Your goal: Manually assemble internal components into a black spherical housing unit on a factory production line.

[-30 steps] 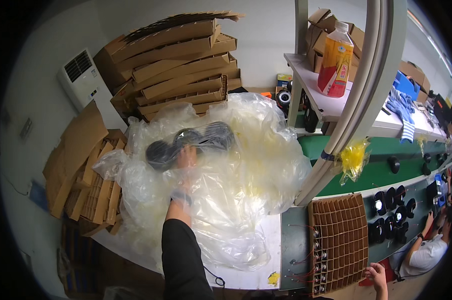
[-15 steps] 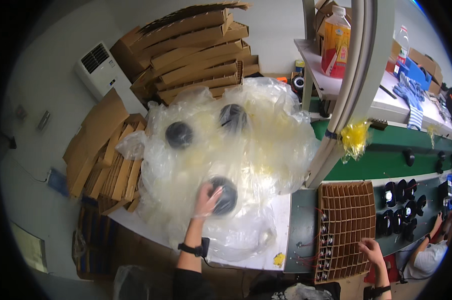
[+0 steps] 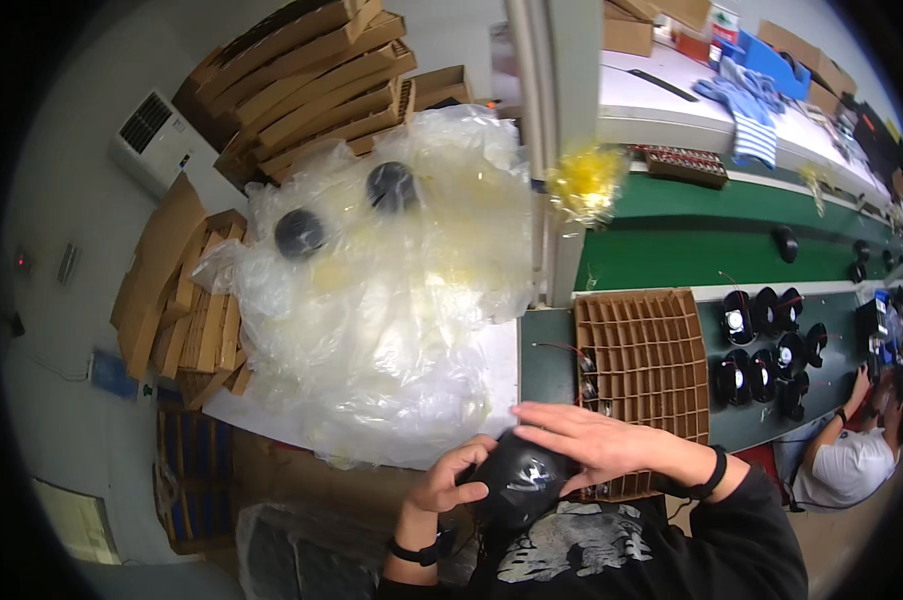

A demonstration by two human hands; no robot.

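In front of my body I hold a glossy black rounded shell between both hands. My left hand is closed on its left side, the thumb pressed to its surface. My right hand wraps the upper right of the shell, with long fingers across its top and the thumb lower down. Its underside is hidden. Ahead lies a heap of clear plastic bags on a white table. A round black piece and another round black piece rest on the heap.
A divided cardboard tray lies to the right, with a few wired parts at its left edge. Several black cups stand beyond it. A post rises by the table. Stacked cardboard boxes fill the back left. A co-worker sits far right.
The black shell has left the plastic heap and come toward my body in my left hand. My right hand has moved from beside the cardboard tray onto it. The view has shifted right.
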